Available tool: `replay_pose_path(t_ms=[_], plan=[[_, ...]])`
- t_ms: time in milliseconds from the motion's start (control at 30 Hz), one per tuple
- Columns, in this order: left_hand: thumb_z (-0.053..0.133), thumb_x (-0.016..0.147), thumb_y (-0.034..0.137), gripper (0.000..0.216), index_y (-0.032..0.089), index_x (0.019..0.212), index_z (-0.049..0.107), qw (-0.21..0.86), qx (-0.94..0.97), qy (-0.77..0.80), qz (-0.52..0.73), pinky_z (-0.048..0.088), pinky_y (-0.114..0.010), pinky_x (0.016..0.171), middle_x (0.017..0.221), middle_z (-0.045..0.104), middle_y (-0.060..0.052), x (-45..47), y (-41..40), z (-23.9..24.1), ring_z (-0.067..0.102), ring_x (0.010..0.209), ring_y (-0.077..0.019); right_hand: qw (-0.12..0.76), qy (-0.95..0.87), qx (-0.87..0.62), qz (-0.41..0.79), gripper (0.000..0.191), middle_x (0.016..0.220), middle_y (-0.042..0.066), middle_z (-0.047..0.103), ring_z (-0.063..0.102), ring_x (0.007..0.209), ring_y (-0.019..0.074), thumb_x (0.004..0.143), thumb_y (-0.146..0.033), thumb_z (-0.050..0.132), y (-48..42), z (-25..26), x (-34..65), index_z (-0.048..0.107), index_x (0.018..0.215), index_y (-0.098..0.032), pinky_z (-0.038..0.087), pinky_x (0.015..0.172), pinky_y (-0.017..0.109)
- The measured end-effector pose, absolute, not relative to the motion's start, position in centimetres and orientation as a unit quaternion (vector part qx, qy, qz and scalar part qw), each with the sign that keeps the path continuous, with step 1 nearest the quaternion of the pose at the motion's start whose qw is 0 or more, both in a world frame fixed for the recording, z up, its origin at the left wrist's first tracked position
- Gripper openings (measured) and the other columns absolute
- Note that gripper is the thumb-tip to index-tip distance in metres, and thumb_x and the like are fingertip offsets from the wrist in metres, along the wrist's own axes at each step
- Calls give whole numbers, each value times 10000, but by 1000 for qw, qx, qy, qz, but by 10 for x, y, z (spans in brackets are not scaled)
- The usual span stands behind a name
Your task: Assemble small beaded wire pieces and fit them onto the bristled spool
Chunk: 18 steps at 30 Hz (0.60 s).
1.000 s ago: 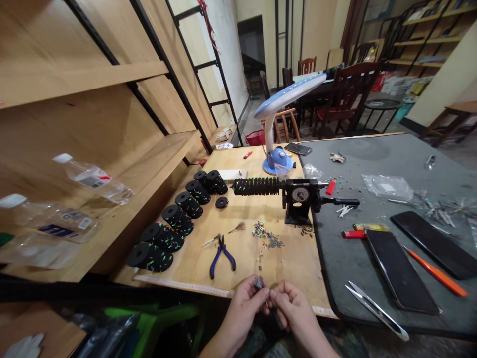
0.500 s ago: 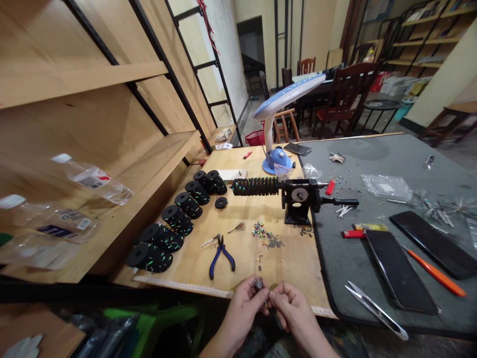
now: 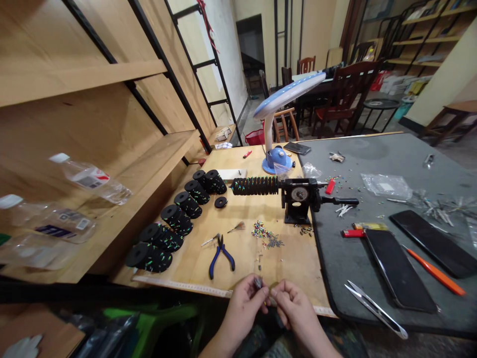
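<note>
My left hand [image 3: 246, 302] is closed around a small bunch of thin grey pieces [image 3: 258, 282], too fine to name, at the table's front edge. Close beside it, my right hand [image 3: 291, 302] is pinched, and whatever lies between its fingertips is too small to make out. Just beyond my hands lie a pile of tiny coloured beads [image 3: 260, 229] and some small grey metal parts [image 3: 276, 242]. Blue-handled pliers [image 3: 221, 256] rest with their jaws pointing away from me, left of the beads. Farther back, a black hand-cranked winder [image 3: 298, 196] carries a row of black foam discs [image 3: 255, 186].
Several black foam spools [image 3: 149, 257] line the table's left side. A blue and white lamp [image 3: 278, 160] stands behind the winder. On the grey mat [image 3: 343, 278] are thread snips [image 3: 376, 309], phones [image 3: 400, 268], an orange tool [image 3: 434, 272] and lighters [image 3: 354, 233]. Plastic bottles [image 3: 89, 179] lie on the left shelf.
My right hand has drawn very slightly to the right, so the gap between the fingertips of my two hands is a little wider. The things on the table have not moved.
</note>
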<state>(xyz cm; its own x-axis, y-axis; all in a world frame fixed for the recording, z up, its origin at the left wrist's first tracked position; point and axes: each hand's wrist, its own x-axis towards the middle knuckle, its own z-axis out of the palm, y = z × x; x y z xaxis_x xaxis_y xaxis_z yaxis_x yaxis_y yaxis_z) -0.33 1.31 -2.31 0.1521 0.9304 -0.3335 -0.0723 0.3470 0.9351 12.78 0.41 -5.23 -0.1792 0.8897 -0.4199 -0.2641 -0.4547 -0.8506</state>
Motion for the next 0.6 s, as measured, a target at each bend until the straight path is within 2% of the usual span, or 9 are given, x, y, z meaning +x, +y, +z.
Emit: replay_pose_path(t_ms=[600], plan=[[743,706,456,348,165,707,552,644,405,512,398,461,-203,499,634,548,23,-2,14,-19,565,601,-131,412,-317,-487,702,525,300,-108,405,221,265,37,646,-701,642,4,-52,127,507,627,-194,127,330,191]])
